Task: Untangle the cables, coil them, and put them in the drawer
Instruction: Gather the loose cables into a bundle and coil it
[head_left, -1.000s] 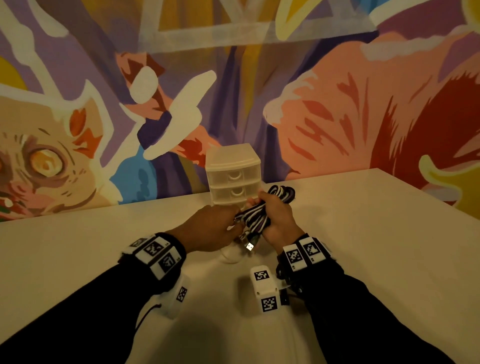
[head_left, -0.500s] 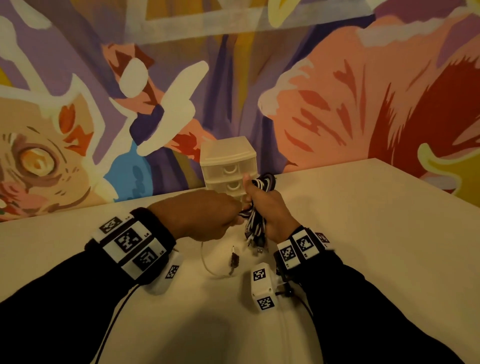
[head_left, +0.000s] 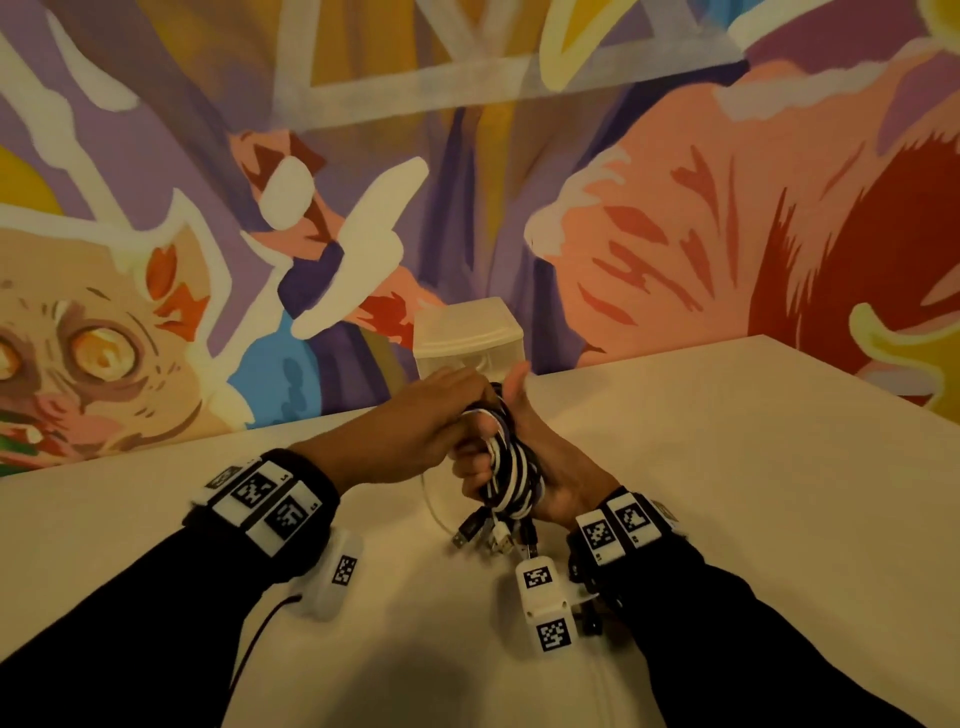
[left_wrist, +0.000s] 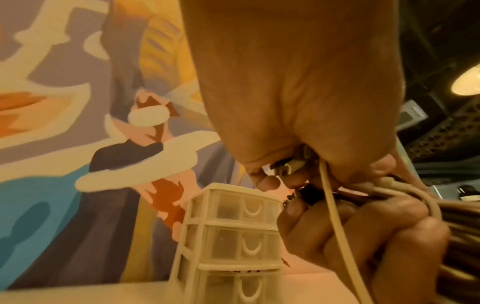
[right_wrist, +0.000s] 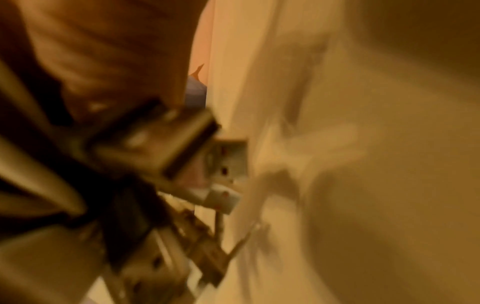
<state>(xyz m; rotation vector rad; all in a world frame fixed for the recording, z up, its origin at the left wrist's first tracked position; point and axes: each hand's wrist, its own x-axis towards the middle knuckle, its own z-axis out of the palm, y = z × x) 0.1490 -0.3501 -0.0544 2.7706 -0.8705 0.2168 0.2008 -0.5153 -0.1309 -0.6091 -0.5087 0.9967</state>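
A bundle of black and white cables (head_left: 511, 465) is gripped in my right hand (head_left: 524, 467), thumb up, above the middle of the table. Its USB plugs (head_left: 485, 535) hang below the fist. My left hand (head_left: 431, 415) reaches over from the left and pinches a cable end (left_wrist: 288, 164) at the top of the bundle; a white cable (left_wrist: 335, 216) trails down from those fingers. The small translucent drawer unit (head_left: 465, 338) stands behind the hands against the wall, its drawers (left_wrist: 246, 244) closed. The right wrist view is blurred, showing plugs (right_wrist: 166, 144) close up.
The pale table (head_left: 727, 467) runs to a painted mural wall (head_left: 675, 234) at the back; its right corner edge lies at the far right. A thin loop of white cable (head_left: 428, 501) lies on the table under the hands.
The bundle has turned more upright in my right hand, plugs now hanging down. My left hand moved up over the top of the bundle. The head view shifted slightly.
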